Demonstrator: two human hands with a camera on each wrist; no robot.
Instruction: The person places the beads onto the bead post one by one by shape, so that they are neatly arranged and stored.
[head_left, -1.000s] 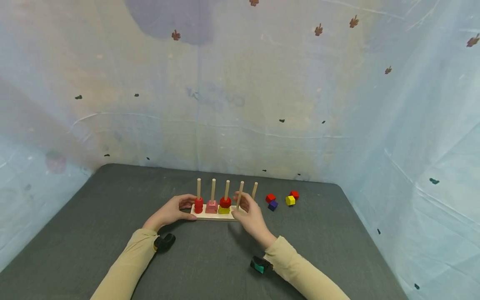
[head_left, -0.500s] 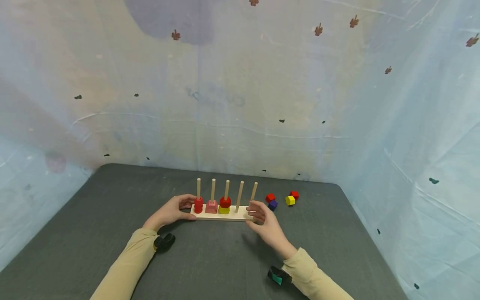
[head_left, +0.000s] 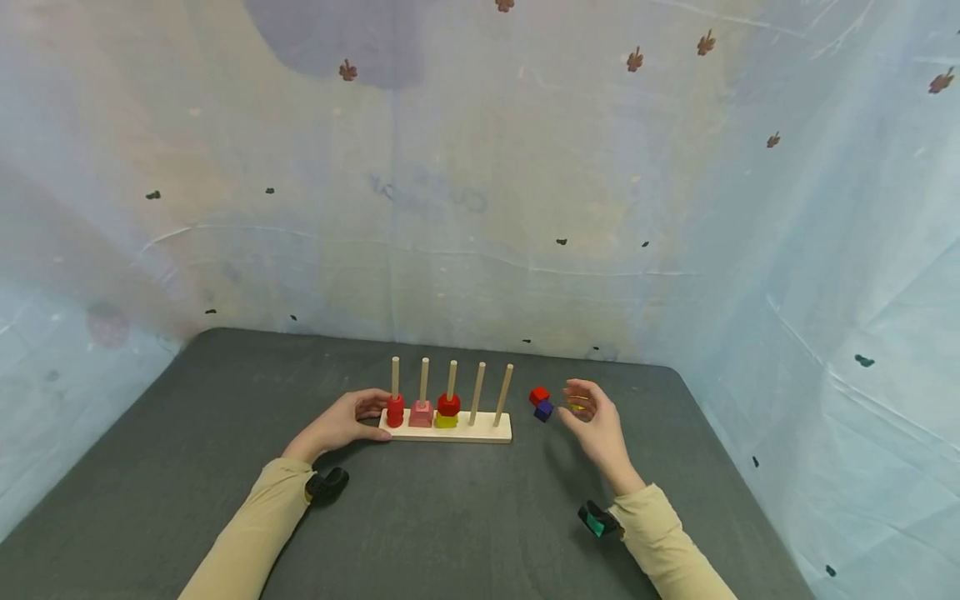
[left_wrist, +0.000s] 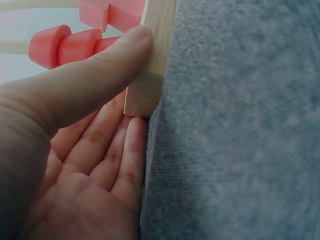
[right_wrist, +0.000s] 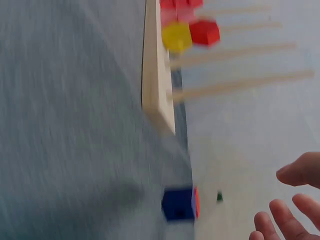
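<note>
A pale wooden peg board (head_left: pixel 487 433) with several upright pegs stands on the table. My left hand (head_left: pixel 341 422) grips its left end, the thumb (left_wrist: pixel 125 45) lying along the front edge and the fingers at the end. Red stacked beads (head_left: pixel 395 412) sit on the leftmost peg and pink ones (head_left: pixel 422 414) on the second. The third carries a red bead (head_left: pixel 448 405) above a yellow bead (head_left: pixel 446 422). Off the board's right side, my right hand (head_left: pixel 600 429), holding nothing, hovers with parted fingers. It mostly hides a yellow block (head_left: pixel 577 407); the red block behind is hidden.
Between the board and my right hand lie a loose red block (head_left: pixel 539 395) and a dark blue block (head_left: pixel 543 411). The two rightmost pegs (head_left: pixel 503 396) are bare. A pale patterned sheet (head_left: pixel 480 208) hangs behind the grey table (head_left: pixel 442 517).
My right hand has moved right, away from the fourth peg and past the board's end, to the loose yellow block. The left hand has stayed on the board's left end.
</note>
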